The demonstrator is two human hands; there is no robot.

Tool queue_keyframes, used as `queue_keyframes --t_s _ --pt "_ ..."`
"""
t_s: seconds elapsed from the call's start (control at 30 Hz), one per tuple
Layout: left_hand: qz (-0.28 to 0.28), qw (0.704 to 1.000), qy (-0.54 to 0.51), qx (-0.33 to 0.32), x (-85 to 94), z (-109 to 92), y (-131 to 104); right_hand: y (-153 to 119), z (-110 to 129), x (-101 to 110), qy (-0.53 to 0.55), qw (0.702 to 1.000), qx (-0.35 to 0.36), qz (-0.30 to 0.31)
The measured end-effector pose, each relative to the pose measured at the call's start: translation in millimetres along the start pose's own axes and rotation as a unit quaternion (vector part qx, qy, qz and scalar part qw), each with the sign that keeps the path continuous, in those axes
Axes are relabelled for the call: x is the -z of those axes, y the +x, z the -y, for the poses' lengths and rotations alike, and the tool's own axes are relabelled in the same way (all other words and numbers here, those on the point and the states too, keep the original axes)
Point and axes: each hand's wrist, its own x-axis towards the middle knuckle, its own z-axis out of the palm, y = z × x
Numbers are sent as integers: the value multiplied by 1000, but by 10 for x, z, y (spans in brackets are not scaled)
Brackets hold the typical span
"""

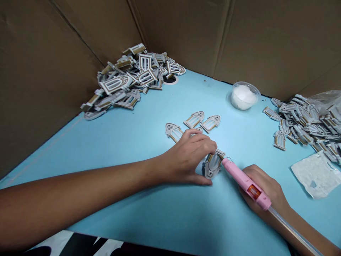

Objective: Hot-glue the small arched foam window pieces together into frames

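My right hand (262, 186) is wrapped round a pink hot glue gun (245, 181), with a clear glue stick (293, 231) running out of its back end. The gun's nozzle meets the edge of a small white and brown arched window piece (213, 165). My left hand (190, 153) grips that piece at its upper edge, fingers curled over it and thumb near its lower left. Just beyond the left hand lie more arched pieces: one larger (173, 131), two smaller ones (194, 119) side by side, and another partly hidden under my fingers.
A heap of larger arched pieces (133, 78) rests at the back left by the cardboard wall (181, 35). Smaller pieces (306, 121) are piled at the right beside a clear plastic bag (326, 96). A tub of white material (243, 96) and a white sheet (317, 174) sit on the blue table (119, 138).
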Motion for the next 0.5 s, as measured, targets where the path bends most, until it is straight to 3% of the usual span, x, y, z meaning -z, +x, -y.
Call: queue_keyframes --t_s 0.5 --pt "-17 1000 4 -13 -2 -2 5 2 11 -13 -1 1000 5 -10"
